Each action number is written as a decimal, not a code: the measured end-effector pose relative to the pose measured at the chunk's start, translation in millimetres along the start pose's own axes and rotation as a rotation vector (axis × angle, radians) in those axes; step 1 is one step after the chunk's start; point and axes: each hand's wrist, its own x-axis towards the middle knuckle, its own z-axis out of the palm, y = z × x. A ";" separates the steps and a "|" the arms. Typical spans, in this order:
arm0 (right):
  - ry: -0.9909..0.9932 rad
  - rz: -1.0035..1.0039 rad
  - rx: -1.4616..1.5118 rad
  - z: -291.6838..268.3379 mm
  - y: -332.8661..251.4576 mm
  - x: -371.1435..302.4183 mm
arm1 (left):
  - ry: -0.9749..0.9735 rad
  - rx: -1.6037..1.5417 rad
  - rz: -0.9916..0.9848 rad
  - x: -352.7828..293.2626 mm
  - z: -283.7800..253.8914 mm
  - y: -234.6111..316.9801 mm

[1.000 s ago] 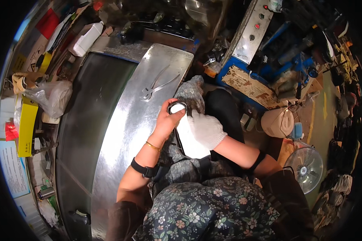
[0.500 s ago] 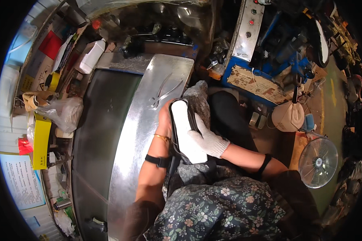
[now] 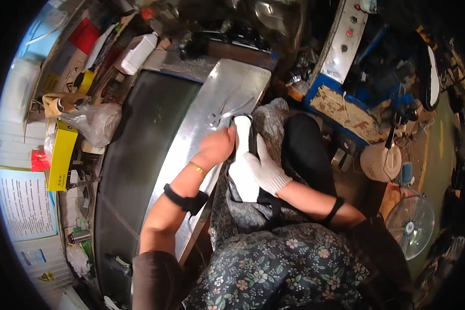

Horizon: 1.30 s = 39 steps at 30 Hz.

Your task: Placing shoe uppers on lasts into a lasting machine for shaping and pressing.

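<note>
Gripping the white-soled shoe (image 3: 240, 174) by the right edge of the metal table (image 3: 233, 77) was the gloved right hand (image 3: 267, 173). Bare left hand (image 3: 217, 147) was curled against it, couldn't tell if pinching. Pliers (image 3: 215, 120) just sat on the table.

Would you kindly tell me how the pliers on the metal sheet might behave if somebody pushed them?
The pliers would probably slide readily, since the metal sheet looks smooth and shiny. They seem unlikely to roll, lying flat and splayed open.
</note>
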 end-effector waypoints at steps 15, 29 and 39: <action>-0.003 -0.070 0.409 -11.3 8.5 8.4 | -0.059 -1.522 -0.245 -113.5 48.4 56.5; 1.125 0.036 -1.237 -465.0 -134.5 -36.8 | 0.128 0.009 0.217 -187.8 82.8 -71.3; 1.508 -0.307 -0.920 -446.5 -68.4 -49.3 | 0.143 -0.924 0.086 -104.0 67.6 50.9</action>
